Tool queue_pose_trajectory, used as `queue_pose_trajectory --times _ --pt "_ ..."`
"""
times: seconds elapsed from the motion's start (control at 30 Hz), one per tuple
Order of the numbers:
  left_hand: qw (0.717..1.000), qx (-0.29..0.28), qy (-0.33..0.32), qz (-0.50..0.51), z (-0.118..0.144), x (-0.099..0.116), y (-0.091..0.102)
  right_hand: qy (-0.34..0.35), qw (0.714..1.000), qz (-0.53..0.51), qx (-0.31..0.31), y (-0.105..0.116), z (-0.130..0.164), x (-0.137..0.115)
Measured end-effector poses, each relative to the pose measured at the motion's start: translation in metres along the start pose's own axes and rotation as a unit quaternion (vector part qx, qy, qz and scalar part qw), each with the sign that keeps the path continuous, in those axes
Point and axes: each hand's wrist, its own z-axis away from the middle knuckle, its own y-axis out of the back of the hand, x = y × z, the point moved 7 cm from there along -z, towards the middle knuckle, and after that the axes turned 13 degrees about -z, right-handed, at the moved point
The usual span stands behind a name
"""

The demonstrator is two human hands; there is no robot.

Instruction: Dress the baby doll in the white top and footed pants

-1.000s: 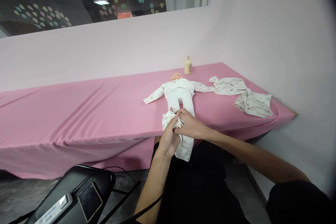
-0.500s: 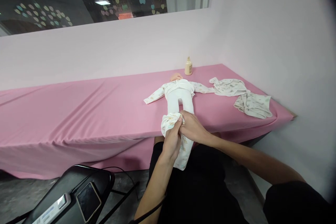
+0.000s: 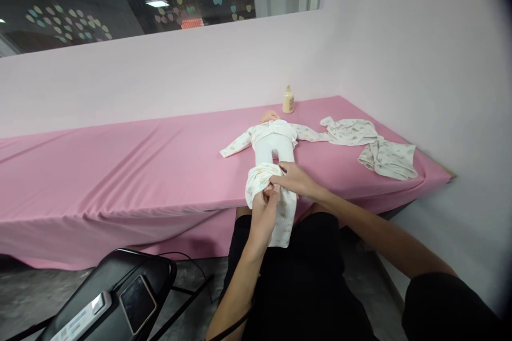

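A baby doll (image 3: 266, 150) lies on its back on the pink-covered table, its head at the far side and its legs toward me. It wears a long-sleeved white top (image 3: 240, 143) with a small print. White printed baby pants (image 3: 262, 175) are bunched around one lower leg, with the other part hanging over the table's front edge. My right hand (image 3: 298, 178) pinches the gathered upper edge of the pants. Just below it, my left hand (image 3: 264, 217) is closed at the pants, its fingertips partly hidden; something skin-coloured, perhaps the doll's foot, shows there.
Two printed baby garments, a top (image 3: 350, 132) and shorts-like folded cloth (image 3: 390, 159), lie at the right. A pump bottle (image 3: 288, 101) stands near the wall behind the doll. At lower left, a black chair (image 3: 120, 272) holds a phone (image 3: 138, 303) and a white device (image 3: 86, 319).
The gathered pants have moved slightly up the doll's leg and the hanging part sits higher. My right hand has shifted up a little; my left fingers have moved under the gathered edge.
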Motion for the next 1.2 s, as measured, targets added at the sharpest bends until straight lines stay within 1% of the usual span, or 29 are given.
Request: queue_pose_trajectory --times 0.1,0.2,0.33,0.43,0.5,0.6,0.63,0.7,0.77,0.83,0.9,0.97,1.07,1.13,1.2 --pt "0.992 0.037 -0.034 -0.116 0.0 -0.008 0.008 0.003 0.999 -0.036 -0.011 -0.007 -0.005 0.01" --pt "0.975 0.085 -0.061 -0.194 0.001 -0.013 0.014 0.025 0.998 -0.052 -0.008 -0.01 -0.007 0.014" --pt "0.939 0.151 -0.101 -0.292 0.001 -0.011 0.019 0.055 0.997 -0.049 -0.021 -0.007 -0.005 0.011" --pt "0.915 0.188 -0.121 -0.337 0.002 -0.012 0.024 0.079 0.996 -0.016 -0.035 -0.002 -0.008 0.003" --pt "0.908 0.198 -0.123 -0.348 0.002 -0.013 0.027 0.094 0.995 0.029 -0.006 0.006 -0.017 -0.002" --pt "0.902 0.209 -0.129 -0.356 0.001 -0.011 0.032 0.103 0.989 0.083 0.071 0.019 -0.038 -0.007" --pt "0.899 0.213 -0.132 -0.359 0.0 -0.009 0.034 0.102 0.987 0.087 0.084 0.021 -0.045 -0.008" --pt "0.895 0.223 -0.134 -0.361 -0.003 -0.004 0.041 0.097 0.989 0.075 0.082 0.021 -0.053 -0.009" --pt "0.898 0.228 -0.14 -0.35 -0.008 0.002 0.051 0.086 0.995 0.035 0.037 0.018 -0.054 -0.007" --pt "0.905 0.226 -0.146 -0.329 -0.015 0.006 0.062 0.07 0.996 -0.032 -0.053 0.011 -0.047 -0.004" --pt "0.913 0.225 -0.143 -0.308 -0.021 0.008 0.075 0.046 0.981 -0.111 -0.155 0.004 -0.036 0.001" --pt "0.919 0.23 -0.133 -0.292 -0.027 0.007 0.086 0.022 0.96 -0.169 -0.221 0.001 -0.026 0.005" --pt "0.922 0.236 -0.117 -0.282 -0.032 0.003 0.098 0.003 0.94 -0.213 -0.265 -0.004 -0.019 0.008" --pt "0.925 0.232 -0.108 -0.28 -0.035 -0.001 0.103 -0.001 0.934 -0.228 -0.275 -0.009 -0.019 0.005" --pt "0.926 0.227 -0.099 -0.285 -0.038 -0.005 0.106 0.008 0.928 -0.255 -0.272 -0.015 -0.021 -0.003"
